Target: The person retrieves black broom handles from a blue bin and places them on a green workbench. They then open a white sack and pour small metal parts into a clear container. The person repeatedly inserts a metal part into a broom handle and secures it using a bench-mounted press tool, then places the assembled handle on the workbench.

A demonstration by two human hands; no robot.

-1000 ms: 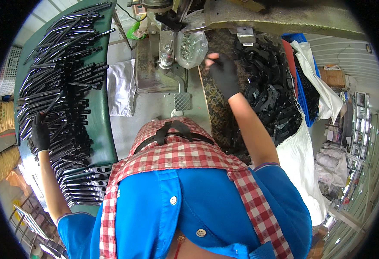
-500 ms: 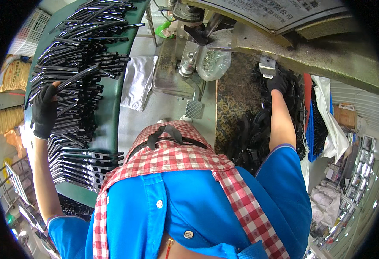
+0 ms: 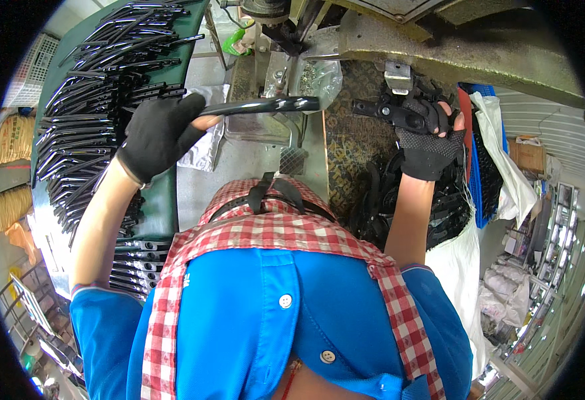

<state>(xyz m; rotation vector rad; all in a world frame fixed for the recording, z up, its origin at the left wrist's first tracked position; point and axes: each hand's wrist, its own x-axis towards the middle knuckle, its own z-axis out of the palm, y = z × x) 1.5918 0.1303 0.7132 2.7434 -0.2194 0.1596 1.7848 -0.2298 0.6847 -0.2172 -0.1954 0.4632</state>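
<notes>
My left hand (image 3: 162, 137), in a black fingerless glove, grips one end of a glossy black metal tube (image 3: 266, 105), held level with its free end pointing right. My right hand (image 3: 429, 150), gloved alike, is closed round a black jointed bracket (image 3: 379, 110) with holes, whose narrow end points toward the tube. A gap separates the two parts. Many similar black tubes (image 3: 79, 127) lie heaped on the green table (image 3: 162, 207) at the left. Beneath my right hand is a pile of dark brackets (image 3: 399, 207).
A heavy machine arm (image 3: 439, 50) crosses the far right, with a metal bracket (image 3: 398, 79) below it. A clear bag of small metal parts (image 3: 322, 80) sits near the machine base. A foot pedal (image 3: 294, 160), white cloth (image 3: 206, 150) and blue crate (image 3: 489, 160) are around.
My left hand has come right from the heap, carrying a tube to the middle. My right hand has lifted a bracket from the pile and drawn it nearer me.
</notes>
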